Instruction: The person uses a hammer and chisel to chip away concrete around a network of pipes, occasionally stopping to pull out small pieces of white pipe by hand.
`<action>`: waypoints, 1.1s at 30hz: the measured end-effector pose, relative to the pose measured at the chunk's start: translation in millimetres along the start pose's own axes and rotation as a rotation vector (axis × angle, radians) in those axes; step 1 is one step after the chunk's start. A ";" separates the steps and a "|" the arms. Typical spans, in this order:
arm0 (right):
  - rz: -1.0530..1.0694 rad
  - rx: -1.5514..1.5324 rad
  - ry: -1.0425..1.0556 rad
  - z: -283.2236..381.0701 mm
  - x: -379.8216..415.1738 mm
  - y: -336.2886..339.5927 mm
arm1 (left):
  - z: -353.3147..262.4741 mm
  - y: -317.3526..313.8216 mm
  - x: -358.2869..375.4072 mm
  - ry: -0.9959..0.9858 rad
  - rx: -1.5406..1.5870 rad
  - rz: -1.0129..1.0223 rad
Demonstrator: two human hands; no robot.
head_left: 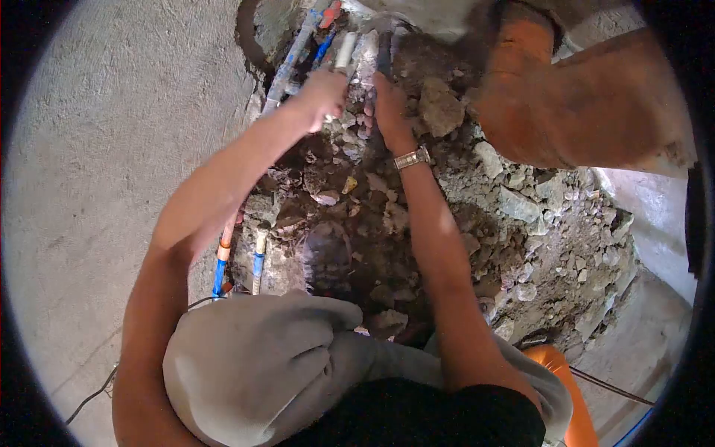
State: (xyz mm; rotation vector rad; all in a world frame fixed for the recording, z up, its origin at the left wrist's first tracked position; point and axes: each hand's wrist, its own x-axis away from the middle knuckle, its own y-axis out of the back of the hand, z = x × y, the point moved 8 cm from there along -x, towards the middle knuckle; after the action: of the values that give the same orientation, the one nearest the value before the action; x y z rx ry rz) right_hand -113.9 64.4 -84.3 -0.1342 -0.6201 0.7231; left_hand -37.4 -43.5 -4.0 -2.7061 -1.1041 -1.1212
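While both arms stretch forward over the rubble-filled trench in the grey concrete floor (112, 149), the left hand (325, 93) is clenched round a white plastic pipe (345, 51) at the trench's far end — its long axis runs away from the person. The right hand (387, 108), wearing a metal wristwatch (412, 157), rests just beside it on broken grey stones (439, 108); whether it grips anything I cannot tell.

Two hands (325, 93), one wristwatch (412, 157), two orange pipes (596, 104) (rubble uncounted).
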 end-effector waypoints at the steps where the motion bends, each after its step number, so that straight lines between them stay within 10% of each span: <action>1: -0.014 0.155 0.182 7.8 -8.2 2.1 | -1.1 -7.1 4.0 -0.101 -0.015 -0.028; 18: -0.050 0.125 0.019 42.2 8.4 -22.2 | 10.8 23.3 -60.0 0.015 0.199 -0.058; 28: -0.030 0.178 0.285 45.5 -7.8 -31.8 | 11.3 19.3 -86.5 -0.136 -0.211 -0.131; 33: -0.038 0.091 0.174 39.0 3.0 -20.9 | -34.5 14.7 -40.4 -0.805 -1.151 0.004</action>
State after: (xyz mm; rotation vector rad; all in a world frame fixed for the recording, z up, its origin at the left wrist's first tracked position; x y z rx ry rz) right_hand -122.5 47.1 -44.4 -0.0997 -0.4218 0.6930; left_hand -69.5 -88.0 0.1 -4.2996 -0.4339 -0.7555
